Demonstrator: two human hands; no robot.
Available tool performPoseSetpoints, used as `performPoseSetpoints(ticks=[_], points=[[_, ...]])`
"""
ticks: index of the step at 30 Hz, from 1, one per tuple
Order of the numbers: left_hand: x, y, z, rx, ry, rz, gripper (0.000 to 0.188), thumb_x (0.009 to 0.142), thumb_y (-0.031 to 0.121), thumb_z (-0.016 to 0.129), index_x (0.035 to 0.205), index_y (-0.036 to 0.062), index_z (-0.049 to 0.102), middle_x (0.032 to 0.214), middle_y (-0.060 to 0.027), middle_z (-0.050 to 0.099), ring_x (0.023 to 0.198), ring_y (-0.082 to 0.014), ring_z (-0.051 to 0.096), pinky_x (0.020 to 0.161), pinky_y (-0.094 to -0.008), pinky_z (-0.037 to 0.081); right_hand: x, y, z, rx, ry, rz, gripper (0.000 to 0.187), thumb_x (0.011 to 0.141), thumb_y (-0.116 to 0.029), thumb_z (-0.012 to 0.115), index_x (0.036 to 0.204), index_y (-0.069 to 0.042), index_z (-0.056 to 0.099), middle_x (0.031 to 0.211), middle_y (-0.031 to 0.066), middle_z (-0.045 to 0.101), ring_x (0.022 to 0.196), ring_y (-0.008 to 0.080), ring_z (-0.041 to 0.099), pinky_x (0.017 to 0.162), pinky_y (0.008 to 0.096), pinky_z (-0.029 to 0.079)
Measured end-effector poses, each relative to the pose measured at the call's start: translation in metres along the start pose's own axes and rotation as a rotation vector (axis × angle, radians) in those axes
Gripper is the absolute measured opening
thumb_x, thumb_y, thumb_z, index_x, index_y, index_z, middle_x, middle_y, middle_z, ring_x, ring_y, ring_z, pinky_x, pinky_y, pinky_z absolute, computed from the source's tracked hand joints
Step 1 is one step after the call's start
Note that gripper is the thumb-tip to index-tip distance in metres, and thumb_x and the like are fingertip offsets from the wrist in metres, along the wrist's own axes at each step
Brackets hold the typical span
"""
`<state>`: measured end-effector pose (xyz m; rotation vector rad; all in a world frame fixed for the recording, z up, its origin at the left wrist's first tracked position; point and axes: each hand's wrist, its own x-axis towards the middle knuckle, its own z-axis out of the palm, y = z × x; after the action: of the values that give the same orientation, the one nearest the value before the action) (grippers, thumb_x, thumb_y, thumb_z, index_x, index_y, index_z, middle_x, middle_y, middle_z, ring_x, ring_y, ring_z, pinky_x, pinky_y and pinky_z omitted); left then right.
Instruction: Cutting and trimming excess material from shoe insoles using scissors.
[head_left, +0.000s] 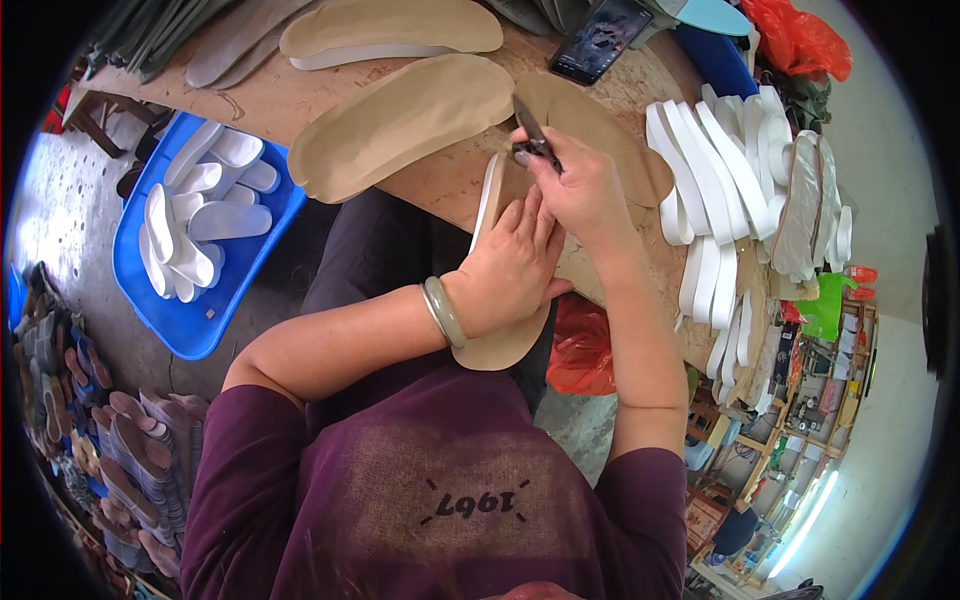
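Tan-topped sole is lying under the left hand, its far end reaching onto the table edge and its near end sticking out past the wrist over the lap; a white edge is showing along its left side. Left hand is pressing flat on it, fingers stretched and mostly together, thumb spread, likely steadying the piece. Right hand is gripping a small dark tool by its handle, fingers clamped around it, blade pointing up and away from the left fingers; scissors or knife, cannot tell. It is sitting just over the sole's far end, so the two hands are probably sharing the job: one bracing, one working the tool.

Counts: 1 sole under the hand, 1 tool. Around it on the table, 3 more tan pieces are lying: a big one just beyond, one farther off with white showing beneath, one partly behind the right hand. 1 phone is lying near the far side. White soles are standing bunched at right, probably to save space; overlapping, no exact count. 1 blue tub at left is holding roughly 11 white pieces, heaped loosely. Red bags: 2, one at upper right, one below the table edge. Bracelet: 1, left wrist.
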<state>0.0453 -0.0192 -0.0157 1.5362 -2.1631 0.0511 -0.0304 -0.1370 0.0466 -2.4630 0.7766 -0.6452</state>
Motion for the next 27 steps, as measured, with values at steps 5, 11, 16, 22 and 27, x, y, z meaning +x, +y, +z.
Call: performPoseSetpoints(ticks=[5, 11, 16, 22, 27], points=[[0.002, -0.002, 0.000, 0.016, 0.019, 0.017, 0.073, 0.092, 0.053, 0.053, 0.126, -0.0109, 0.054, 0.132, -0.0305, 0.051, 0.128, -0.0421, 0.047, 0.107, -0.0469, 0.037, -0.013, 0.024, 0.015, 0.008, 0.228, -0.033, 0.021, 0.088, -0.003, 0.065, 0.108, -0.007, 0.067, 0.092, 0.0110, 0.071, 0.077, 0.0242, 0.070, 0.066, 0.0329, 0.054], [0.004, -0.009, -0.013, -0.093, -0.007, 0.111, 0.059, 0.088, 0.041, 0.062, 0.121, -0.0076, 0.057, 0.136, -0.0282, 0.048, 0.129, -0.0397, 0.047, 0.107, -0.0446, 0.039, -0.036, 0.043, -0.004, 0.532, 0.779, 0.279, 0.023, 0.096, -0.006, 0.061, 0.117, -0.001, 0.054, 0.082, 0.0079, 0.065, 0.072, 0.0155, 0.065, 0.070, 0.0285, 0.052], [0.000, -0.011, -0.015, -0.247, -0.039, 0.383, 0.038, 0.085, 0.019, 0.059, 0.115, -0.0057, 0.060, 0.135, -0.0244, 0.049, 0.124, -0.0344, 0.053, 0.104, -0.0381, 0.044, -0.068, 0.022, -0.036, 0.616, 0.677, 0.243, 0.025, 0.095, -0.004, 0.059, 0.117, 0.002, 0.051, 0.085, 0.0105, 0.065, 0.074, 0.0170, 0.065, 0.074, 0.0298, 0.053], [0.009, -0.007, -0.028, -0.082, -0.021, 0.504, 0.033, 0.085, 0.016, 0.055, 0.115, 0.0037, 0.061, 0.122, -0.0127, 0.058, 0.112, -0.0254, 0.059, 0.091, -0.0344, 0.049, -0.108, 0.020, -0.060, 0.597, 0.594, 0.413, 0.022, 0.093, -0.005, 0.062, 0.113, 0.002, 0.056, 0.089, 0.0100, 0.069, 0.076, 0.0156, 0.067, 0.071, 0.0274, 0.052], [-0.010, 0.017, -0.031, 0.076, -0.131, 0.123, 0.039, 0.082, 0.012, 0.056, 0.120, 0.0054, 0.058, 0.116, -0.0076, 0.059, 0.105, -0.0230, 0.059, 0.088, -0.0345, 0.048, -0.106, 0.011, -0.057, 0.517, 0.401, 0.337, 0.019, 0.092, -0.007, 0.068, 0.109, 0.000, 0.066, 0.090, 0.0065, 0.072, 0.083, 0.0110, 0.069, 0.072, 0.0248, 0.054]])
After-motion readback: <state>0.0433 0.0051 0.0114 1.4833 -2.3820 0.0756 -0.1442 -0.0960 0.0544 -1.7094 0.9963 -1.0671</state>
